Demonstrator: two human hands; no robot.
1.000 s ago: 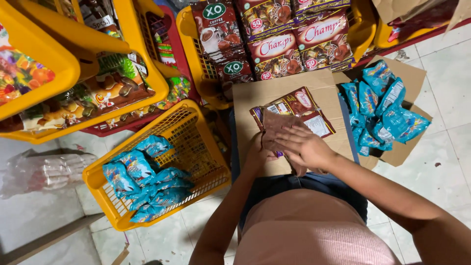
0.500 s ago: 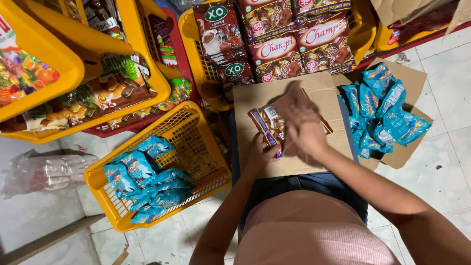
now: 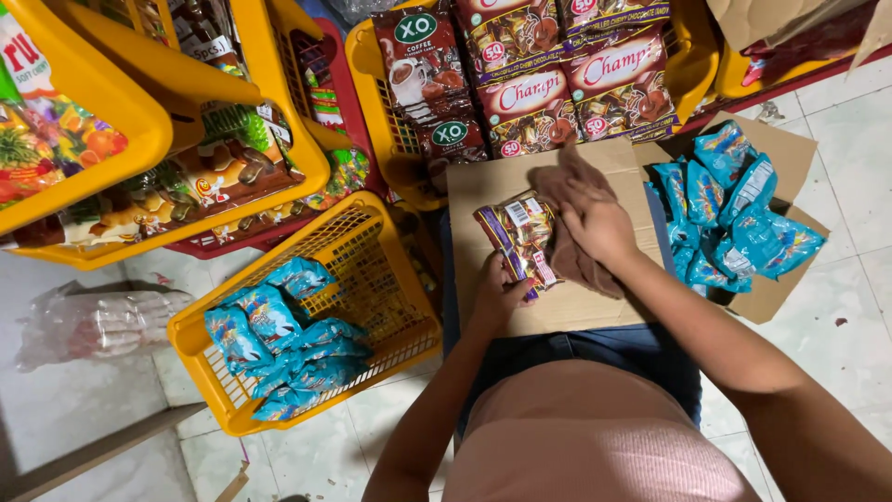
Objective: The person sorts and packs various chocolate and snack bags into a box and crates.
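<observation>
Pale floor tiles (image 3: 836, 121) spread under a clutter of yellow baskets and sweets. Across the person's lap lies a flat cardboard sheet (image 3: 483, 186), and on it the left hand (image 3: 500, 290) grips a candy bag (image 3: 518, 237) by its lower end, fingers and thumb closed round the edge. This bag is glossy, purple and gold with brown sweets pictured on it and a white label panel; it stands tilted on its edge above the cardboard. Just beside it, the right hand (image 3: 595, 221) presses a brown cloth (image 3: 574, 262) against the bag's side, fingers held together and bent over the fabric. Right of the cardboard, a heap of blue packets (image 3: 734, 218) sits in an opened carton. Left of the lap, a yellow basket (image 3: 390, 279) holds more blue packets (image 3: 279, 339).
</observation>
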